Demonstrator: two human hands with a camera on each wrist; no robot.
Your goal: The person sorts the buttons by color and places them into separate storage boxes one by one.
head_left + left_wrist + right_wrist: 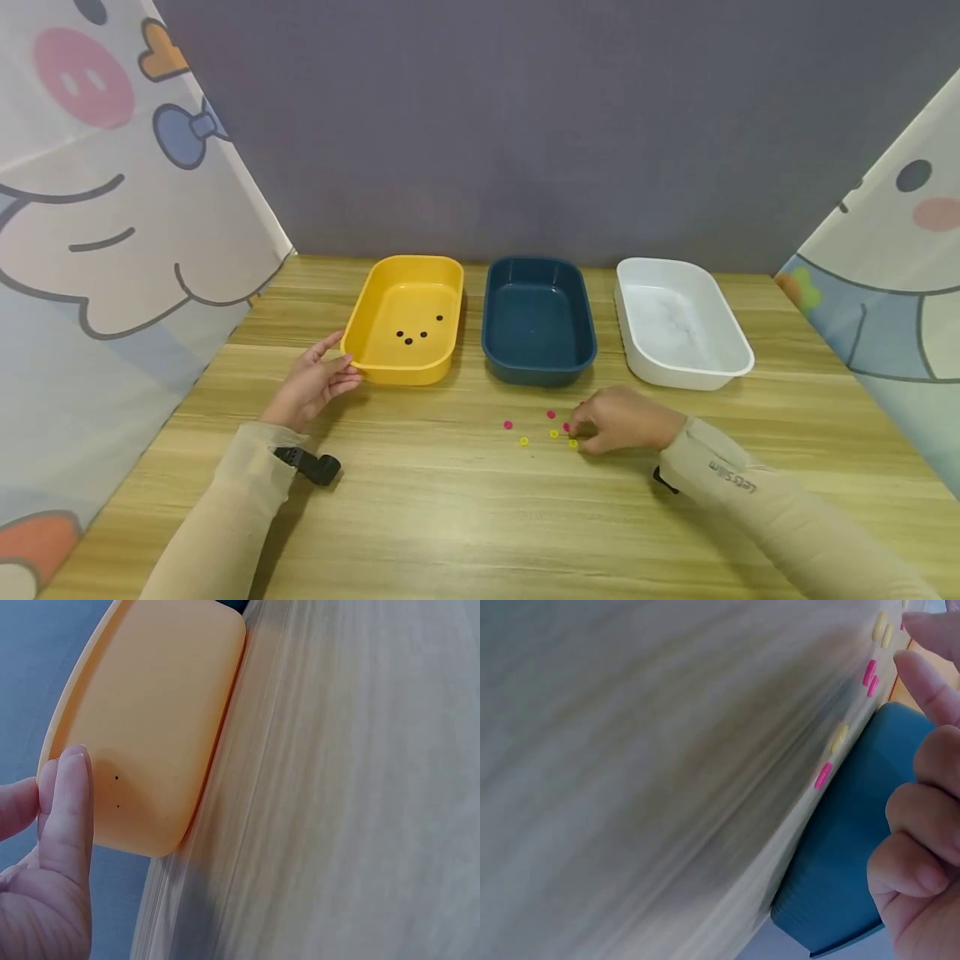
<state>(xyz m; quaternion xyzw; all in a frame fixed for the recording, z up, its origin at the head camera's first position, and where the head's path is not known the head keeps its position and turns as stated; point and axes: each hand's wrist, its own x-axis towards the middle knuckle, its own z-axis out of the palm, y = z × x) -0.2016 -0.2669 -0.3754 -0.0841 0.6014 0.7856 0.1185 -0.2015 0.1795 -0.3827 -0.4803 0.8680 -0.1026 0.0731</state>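
Observation:
My left hand [313, 385] pinches the near left corner of the yellow tray [405, 377], with the thumb over the rim and fingers outside the wall. Several small black buttons [408, 342] lie on that tray's floor. Just in front of the dark blue tray [538, 375], my right hand [626, 419] is low over the table among several pink buttons [508, 425] and yellow buttons [524, 441]. In the right wrist view, thumb and index finger stand apart with nothing visible between them, and the other fingers are bent. The hand partly covers a pink button in the head view.
The dark blue tray stands in the middle of the row, and a white tray [738, 373] stands to its right. A grey panel [525, 125] rises behind the wooden table [450, 533]. Patterned cloth [112, 250] hangs on both sides.

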